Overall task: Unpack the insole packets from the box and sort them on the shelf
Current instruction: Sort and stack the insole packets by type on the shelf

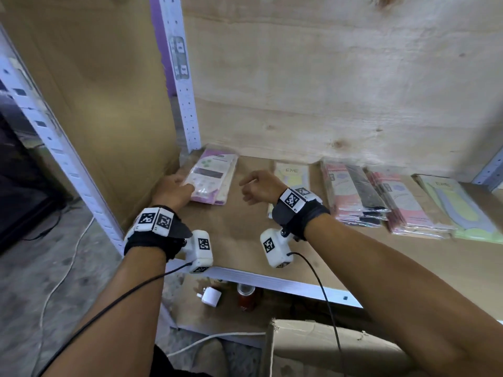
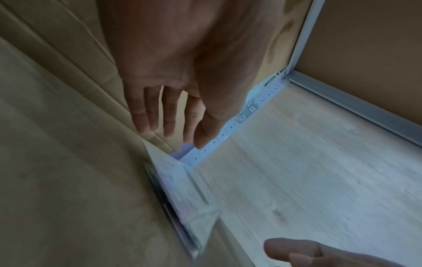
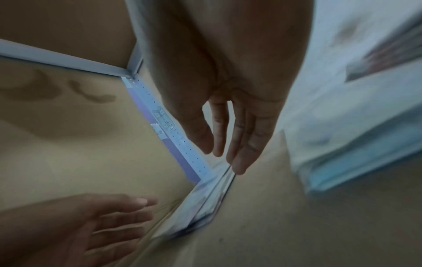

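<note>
The cardboard box (image 1: 326, 346) is sitting nearest, below the shelf (image 1: 245, 273), while both hands are hovering with relaxed fingers, holding nothing. The left hand (image 1: 174, 190) is touching the purple packet stack (image 1: 215, 178) in the back-left corner; the right hand (image 1: 257, 186) is hanging just beside it. A careless nudge could be skewing that stack against the side panel (image 1: 109, 104), though bare board is lying between it and the yellow packet (image 1: 292, 175).

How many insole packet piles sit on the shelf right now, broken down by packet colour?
Purple piles: 1
Yellow-green piles: 2
Pink piles: 2
Total: 5 piles; the number of packets in each is unclear.
</note>
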A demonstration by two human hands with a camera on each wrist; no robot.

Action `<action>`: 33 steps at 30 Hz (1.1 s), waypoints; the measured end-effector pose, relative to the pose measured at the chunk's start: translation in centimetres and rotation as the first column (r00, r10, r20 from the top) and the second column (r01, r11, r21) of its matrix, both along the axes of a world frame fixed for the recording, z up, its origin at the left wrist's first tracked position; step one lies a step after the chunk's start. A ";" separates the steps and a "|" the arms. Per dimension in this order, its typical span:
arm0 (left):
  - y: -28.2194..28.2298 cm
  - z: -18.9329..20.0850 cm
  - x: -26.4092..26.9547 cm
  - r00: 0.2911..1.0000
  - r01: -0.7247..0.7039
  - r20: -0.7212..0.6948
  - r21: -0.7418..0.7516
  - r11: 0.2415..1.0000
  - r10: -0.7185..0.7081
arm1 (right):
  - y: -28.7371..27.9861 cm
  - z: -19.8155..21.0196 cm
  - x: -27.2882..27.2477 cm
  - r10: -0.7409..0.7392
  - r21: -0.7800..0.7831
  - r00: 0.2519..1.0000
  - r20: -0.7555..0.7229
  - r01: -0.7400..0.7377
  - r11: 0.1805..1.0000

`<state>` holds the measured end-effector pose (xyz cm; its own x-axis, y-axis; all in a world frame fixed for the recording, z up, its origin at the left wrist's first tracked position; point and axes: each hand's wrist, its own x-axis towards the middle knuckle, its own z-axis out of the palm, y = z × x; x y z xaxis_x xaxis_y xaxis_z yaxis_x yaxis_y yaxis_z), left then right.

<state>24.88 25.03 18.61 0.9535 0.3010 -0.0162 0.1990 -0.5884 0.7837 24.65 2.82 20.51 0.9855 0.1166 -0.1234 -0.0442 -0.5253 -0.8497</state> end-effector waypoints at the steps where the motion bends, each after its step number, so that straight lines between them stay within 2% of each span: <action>1: 0.2 -0.1 -0.1 0.997 0.056 -0.046 0.018 0.998 -0.055 | 1.0 -0.3 0.0 0.005 0.035 0.999 -0.036 -0.004 0.999; 3: 0.4 -0.2 -0.3 0.983 0.149 -0.110 0.034 0.988 -0.145 | 2.6 -0.7 -0.3 0.026 0.161 0.988 -0.149 -0.002 0.987; 5: 0.5 -0.4 -0.5 0.975 0.183 -0.128 -0.021 0.983 -0.184 | 3.7 -0.8 -0.7 0.031 0.276 0.968 -0.250 0.041 0.960; 8: 0.3 -0.5 -0.4 0.977 0.146 -0.137 -0.122 0.982 -0.162 | 4.0 -0.8 -0.8 -0.020 0.304 0.971 -0.237 0.093 0.948; 11: -0.7 -0.8 -0.7 0.971 0.148 -0.139 -0.279 0.949 -0.192 | 3.1 -0.5 -0.9 -0.074 0.342 0.965 -0.250 0.159 0.926; 13: -1.3 -1.0 -0.9 0.961 0.169 -0.162 -0.296 0.940 -0.224 | 2.1 -0.3 -1.2 -0.115 0.275 0.978 -0.173 0.161 0.948; 16: -1.9 -1.0 -1.0 0.956 0.183 -0.173 -0.288 0.940 -0.239 | 0.5 0.3 -1.8 -0.128 0.282 0.973 -0.190 0.179 0.942; 19: -2.2 -0.9 -0.4 0.975 0.130 -0.141 -0.272 0.954 -0.173 | -1.0 1.3 -2.4 -0.109 0.313 0.974 -0.198 0.168 0.935; 21: -2.7 -0.7 -0.1 0.985 0.090 -0.107 -0.335 0.938 -0.133 | -1.9 2.2 -2.8 -0.090 0.327 0.983 -0.157 0.138 0.935; 22: -3.1 -0.6 0.0 0.987 0.076 -0.096 -0.427 0.901 -0.129 | -2.3 2.7 -3.1 -0.082 0.321 0.988 -0.128 0.120 0.939; 24: -4.0 0.1 -0.3 0.985 0.068 -0.078 -0.651 0.756 -0.157 | -3.0 3.6 -3.7 -0.067 0.322 0.995 -0.072 0.086 0.943; 26: -4.6 1.2 -0.8 0.976 0.110 -0.038 -0.768 0.631 -0.216 | -3.6 4.3 -4.3 -0.063 0.340 0.998 0.002 0.059 0.939; 28: -5.1 2.1 -1.2 0.970 0.138 0.007 -0.840 0.525 -0.244 | -4.3 4.5 -4.8 -0.037 0.138 0.972 0.232 0.005 0.990; 30: -5.6 2.7 -1.6 0.972 0.147 0.053 -0.897 0.417 -0.228 | -5.0 4.7 -5.3 0.057 -0.111 0.902 0.428 -0.010 0.994; 33: -6.3 3.3 -2.0 0.963 0.204 0.147 -0.945 0.255 -0.227 | -6.0 4.8 -6.0 0.182 -0.301 0.814 0.552 -0.009 0.953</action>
<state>22.84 18.74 21.95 0.9766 -0.1545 -0.1493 0.2102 0.5419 0.8138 18.70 -3.22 25.35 0.8729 0.2605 0.4126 0.4620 -0.7133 -0.5270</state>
